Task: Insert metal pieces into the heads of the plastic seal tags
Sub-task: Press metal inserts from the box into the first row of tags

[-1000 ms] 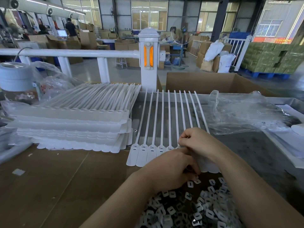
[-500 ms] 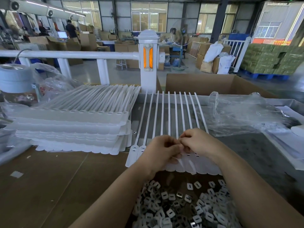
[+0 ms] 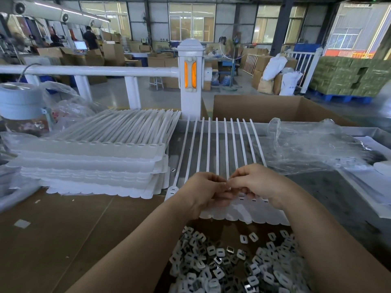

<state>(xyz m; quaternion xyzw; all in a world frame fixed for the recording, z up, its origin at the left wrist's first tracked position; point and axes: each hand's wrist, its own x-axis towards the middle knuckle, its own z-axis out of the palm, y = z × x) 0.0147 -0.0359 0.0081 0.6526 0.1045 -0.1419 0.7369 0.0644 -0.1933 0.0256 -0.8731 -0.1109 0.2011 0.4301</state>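
Both hands, left hand [image 3: 204,190] and right hand [image 3: 257,182], are pinching something tiny (hidden) fingertip-to-fingertip directly above the white plastic seal-tag strip [image 3: 243,210], its tails running away from the fingers.

- A row of white plastic seal tags [image 3: 220,149] lies mid-desk, straps running toward the far edge, heads toward the near edge.
- The heap of small grey metal pieces [image 3: 228,265] sits at the near edge of the brown cardboard-topped desk [image 3: 63,229], before the tag heads.
- The left hand [image 3: 206,192] and right hand [image 3: 257,182] meet over the heads, fingertips touching.
- A stack of white tag sheets [image 3: 99,161] lies left of the row.
- A crumpled clear plastic bag [image 3: 313,149] lies right of it.
- An open brown cardboard box [image 3: 273,108] stands behind the far edge.
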